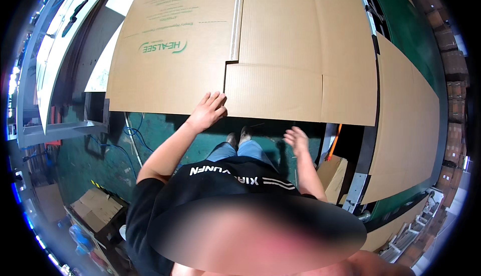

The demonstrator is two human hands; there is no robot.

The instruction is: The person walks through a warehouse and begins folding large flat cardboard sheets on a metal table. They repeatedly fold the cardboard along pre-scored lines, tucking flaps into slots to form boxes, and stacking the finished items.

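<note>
at near edge of flat cardboard sheet: left hand fingers spread flat on it, right hand open, blurred, holding nothing.

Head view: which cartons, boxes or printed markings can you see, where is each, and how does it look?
Flat brown carton sheet, ahead; left hand on its near edge.
Green printed marking, sheet's left part.
Second brown sheet, right.
Small brown boxes, floor, lower left.
Right hand hovers, open.
</note>
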